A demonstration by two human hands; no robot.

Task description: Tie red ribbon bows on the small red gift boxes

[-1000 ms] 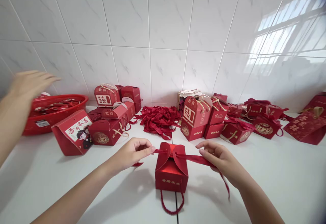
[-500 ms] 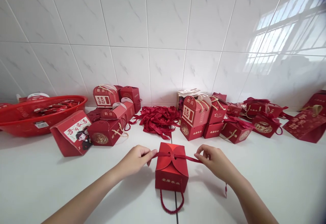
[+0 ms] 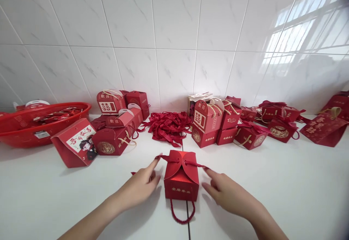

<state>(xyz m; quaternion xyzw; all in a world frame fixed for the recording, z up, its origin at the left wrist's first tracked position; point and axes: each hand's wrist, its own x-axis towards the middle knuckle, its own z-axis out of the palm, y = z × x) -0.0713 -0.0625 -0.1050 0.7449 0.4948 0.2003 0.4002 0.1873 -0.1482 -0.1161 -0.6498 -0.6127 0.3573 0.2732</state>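
Note:
A small red gift box stands upright in front of me, its curved top flaps nearly meeting. Red ribbon runs through the holes in the flaps and stretches out to both sides. At the left, my left hand has the ribbon at its extended index finger, with the thumb apart and a loose tail beyond the hand. On the other side my right hand keeps its end of the ribbon at the index fingertip, thumb lower. A twisted red cord handle lies on the table before the box.
A tangled heap of red ribbons lies behind the box. Stacked red gift boxes stand right of it, more boxes left. A red plastic basin with small packets sits far left. A tiled wall backs the white table.
The ribbon crossing at the middle of the lid has come apart, and the flaps have separated slightly. Both hands have moved a little lower, their thumbs now away from the index fingers.

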